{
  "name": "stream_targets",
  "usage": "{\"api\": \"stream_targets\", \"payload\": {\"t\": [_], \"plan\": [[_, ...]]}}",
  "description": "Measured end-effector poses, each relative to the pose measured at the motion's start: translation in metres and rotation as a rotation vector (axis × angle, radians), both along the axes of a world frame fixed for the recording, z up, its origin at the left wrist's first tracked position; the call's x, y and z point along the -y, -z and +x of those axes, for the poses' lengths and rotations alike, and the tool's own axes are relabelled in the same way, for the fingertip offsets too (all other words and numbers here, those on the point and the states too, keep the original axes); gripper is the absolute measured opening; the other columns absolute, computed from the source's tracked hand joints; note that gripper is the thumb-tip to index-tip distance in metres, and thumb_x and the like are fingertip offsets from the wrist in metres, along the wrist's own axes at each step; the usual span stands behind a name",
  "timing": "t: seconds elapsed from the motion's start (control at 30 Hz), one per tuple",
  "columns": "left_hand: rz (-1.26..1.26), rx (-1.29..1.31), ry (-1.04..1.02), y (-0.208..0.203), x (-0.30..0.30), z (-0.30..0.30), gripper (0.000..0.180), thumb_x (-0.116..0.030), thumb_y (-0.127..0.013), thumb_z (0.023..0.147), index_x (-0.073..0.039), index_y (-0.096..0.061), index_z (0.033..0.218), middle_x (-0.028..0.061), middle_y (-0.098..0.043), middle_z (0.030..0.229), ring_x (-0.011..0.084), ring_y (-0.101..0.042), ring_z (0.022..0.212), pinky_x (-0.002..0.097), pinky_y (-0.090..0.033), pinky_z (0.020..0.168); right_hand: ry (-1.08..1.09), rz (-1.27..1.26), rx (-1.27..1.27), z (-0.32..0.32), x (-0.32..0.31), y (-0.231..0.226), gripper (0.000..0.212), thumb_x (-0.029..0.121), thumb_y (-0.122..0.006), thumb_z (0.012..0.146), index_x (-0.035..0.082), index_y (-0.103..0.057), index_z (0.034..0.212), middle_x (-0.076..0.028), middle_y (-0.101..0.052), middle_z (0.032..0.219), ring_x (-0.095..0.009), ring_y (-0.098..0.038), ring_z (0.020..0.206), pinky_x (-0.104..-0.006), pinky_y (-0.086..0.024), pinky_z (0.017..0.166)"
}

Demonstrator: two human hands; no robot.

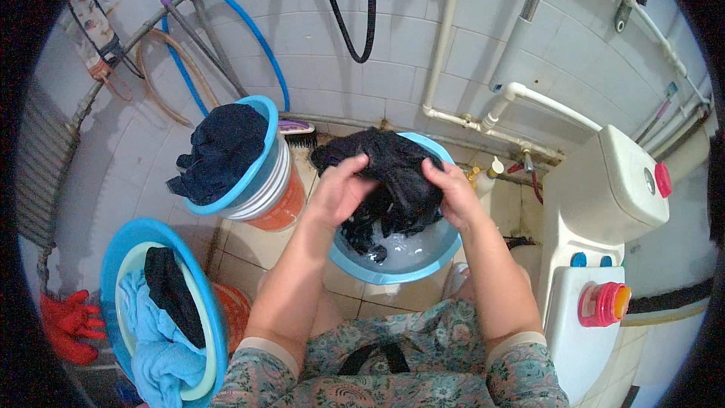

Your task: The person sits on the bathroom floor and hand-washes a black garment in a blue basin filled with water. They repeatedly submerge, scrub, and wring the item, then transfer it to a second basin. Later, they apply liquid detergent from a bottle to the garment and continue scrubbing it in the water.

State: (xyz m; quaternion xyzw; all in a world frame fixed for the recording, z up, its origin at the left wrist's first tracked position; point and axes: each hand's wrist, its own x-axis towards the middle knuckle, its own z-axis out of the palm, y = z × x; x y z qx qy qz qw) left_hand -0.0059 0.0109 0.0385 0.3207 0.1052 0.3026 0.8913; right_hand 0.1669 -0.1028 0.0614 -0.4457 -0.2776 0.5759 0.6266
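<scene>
The white toilet (563,287) stands toward 4 o'clock, and a large blue tub (112,272) of laundry at 8 o'clock. Just off centre, toward 5 o'clock, sits a blue basin (400,272) of sudsy water. Dark clothes (226,155) are heaped between 9 and 10 o'clock. The wet black cloth (400,174) is over the basin, between both hands: the right hand (453,193) has its fingers clamped on the 3 o'clock edge; the left hand (340,189) touches the 9 o'clock side, though I cannot tell whether its fingers grip.
</scene>
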Motion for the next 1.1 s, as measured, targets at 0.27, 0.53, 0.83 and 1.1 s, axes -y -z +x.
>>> {"api": "stream_targets", "payload": {"t": [0.27,0.53,0.83,1.1], "plan": [[0.247,-0.597,-0.187,0.011,0.015,0.008,0.028,-0.023,-0.057,0.088,0.0,-0.058,0.102,0.0066,-0.061,0.096,0.0155,-0.058,0.081,0.0299,-0.051,0.066,0.215,-0.103,0.198,0.025,-0.003,0.013,0.034,0.03,-0.057,0.088,0.004,-0.056,0.111,-0.006,-0.062,0.101,-0.016,-0.058,0.089,-0.0285,-0.045,0.08],[0.103,-0.217,0.082,0.037,0.029,0.019,0.042,-0.032,-0.049,0.092,-0.008,-0.042,0.125,0.0072,-0.053,0.118,0.0195,-0.048,0.111,0.0375,-0.035,0.098,0.17,-0.055,-0.236,0.021,-0.002,0.006,0.028,0.024,-0.055,0.089,0.004,-0.055,0.109,-0.008,-0.061,0.103,-0.02,-0.059,0.091,-0.0349,-0.047,0.083],[0.07,-0.389,-0.104,0.053,0.055,0.042,0.039,-0.023,-0.06,0.085,-0.007,-0.052,0.119,0.0068,-0.058,0.111,0.0222,-0.055,0.101,0.038,-0.043,0.089,-0.003,-0.03,-0.001,0.012,-0.012,0.019,0.035,0.032,-0.048,0.092,0.004,-0.054,0.112,-0.008,-0.059,0.111,-0.02,-0.052,0.103,-0.0336,-0.037,0.093],[-0.387,0.271,-0.023,0.021,0.024,0.024,0.031,-0.038,-0.042,0.093,-0.009,-0.054,0.096,0.006,-0.059,0.094,0.0234,-0.055,0.09,0.043,-0.042,0.088,0.031,-0.511,0.249,0.023,-0.012,0.1,0.052,0.048,-0.036,0.091,0.01,-0.047,0.125,-0.012,-0.042,0.134,-0.03,-0.036,0.124,-0.0459,-0.026,0.102]]}}
